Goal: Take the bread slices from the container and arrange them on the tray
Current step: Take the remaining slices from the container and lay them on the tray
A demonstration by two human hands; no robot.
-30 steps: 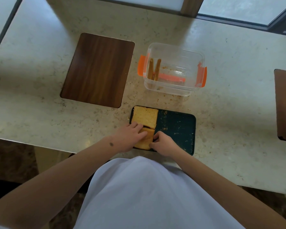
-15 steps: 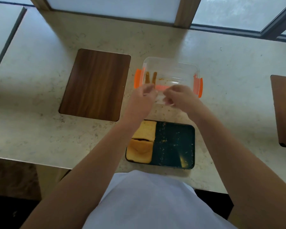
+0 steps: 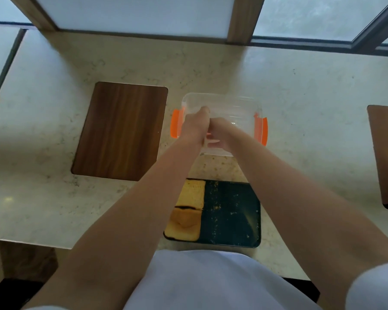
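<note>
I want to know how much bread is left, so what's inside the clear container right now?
Both hands, left hand and right hand, reach into the clear container. The part right of them looks bare. Any bread beneath the hands is covered, so I cannot count it.

The person wears a plain white short-sleeved shirt (image 3: 211, 285); the right sleeve (image 3: 374, 287) ends above the elbow, both forearms bare beyond the shirt.

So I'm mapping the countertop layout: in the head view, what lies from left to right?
Wooden board → clear container with orange clips, both hands inside it → second wooden board at the right edge. The dark tray sits nearer, below the container, so it is left out.
</note>
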